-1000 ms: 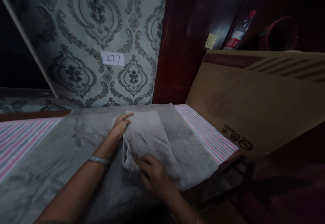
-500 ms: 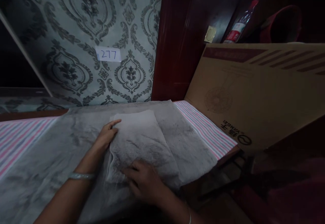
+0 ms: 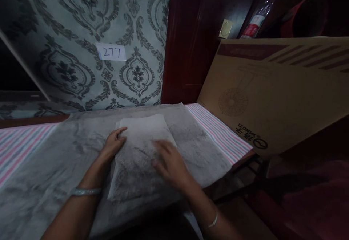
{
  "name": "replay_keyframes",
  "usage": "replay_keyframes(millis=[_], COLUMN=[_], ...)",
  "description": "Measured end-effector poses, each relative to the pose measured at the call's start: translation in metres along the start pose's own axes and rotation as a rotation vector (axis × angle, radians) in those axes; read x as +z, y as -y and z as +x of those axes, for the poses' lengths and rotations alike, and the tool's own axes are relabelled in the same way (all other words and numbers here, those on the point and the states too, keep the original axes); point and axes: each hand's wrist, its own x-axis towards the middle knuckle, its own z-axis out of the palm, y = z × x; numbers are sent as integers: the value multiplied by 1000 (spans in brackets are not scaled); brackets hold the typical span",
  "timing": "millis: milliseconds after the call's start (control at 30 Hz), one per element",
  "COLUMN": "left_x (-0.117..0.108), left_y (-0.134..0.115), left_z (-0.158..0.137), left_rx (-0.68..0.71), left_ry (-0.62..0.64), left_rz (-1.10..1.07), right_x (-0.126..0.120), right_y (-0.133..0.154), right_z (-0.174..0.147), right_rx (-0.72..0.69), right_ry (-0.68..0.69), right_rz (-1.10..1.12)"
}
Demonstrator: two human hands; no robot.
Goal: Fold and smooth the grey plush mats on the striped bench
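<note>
Resting the left hand (image 3: 112,142), spread between thumb and forefinger, against the left edge of a folded cloth (image 3: 133,160). Holding the right hand (image 3: 171,162), blurred but open-fingered, over the cloth's right side; cannot tell whether touching. Outward, see a gray blanket (image 3: 201,145) under the cloth, a striped sheet (image 3: 218,131), a cardboard box (image 3: 275,98).

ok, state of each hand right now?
Left hand: at left edge of the folded grey cloth; can't tell if its grip is closed.
Right hand: open, blurred, over the cloth; contact unclear.
</note>
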Motion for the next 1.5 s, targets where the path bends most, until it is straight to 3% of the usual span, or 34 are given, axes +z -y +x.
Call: replay_keyframes(millis=[100,200,267,433,533,600,700,800,867,933,1033,1100,1300,1500], left_x=[0,1,0,-4,-1,1,1,-5,-9,-9,-1,8,11,3], left_y=[-4,-8,-9,-12,-17,-22,-32,-43,-49,-53,-46,-33,7,-3], left_z=[-3,-6,-7,-12,-19,-24,-30,-32,-34,-40,-61,-81,-117,-124], left_rx=[63,101,100,115,118,86,6,-10,67,236,516,605,622,637], left_ry=[41,29,15,6,-7,-1,42,49,-5,-26,130,239,151,228], left_rz=[85,179,222,322,422,510,627,708,734,690,571,565,661,671], right_x=[1,18,24,9,2,7,23,35,36,34,30,29,33,1], right_y=[-28,-43,-46,-37,-22,-12,-3,-4,-6,-7,-6,-6,-11,-28], right_z=[2,-4,-8,-5,-2,-3,-7,-11,-12,-12,-12,-12,-17,5], right_rx=[132,138,129,159,167,95,-20,-44,-53,-65,-80,-75,-45,-161], right_ry=[77,238,257,308,273,256,341,406,409,394,373,368,314,430], right_rz=[-155,-207,-210,-175,-142,-125,-111,-113,-117,-112,-86,-55,42,137])
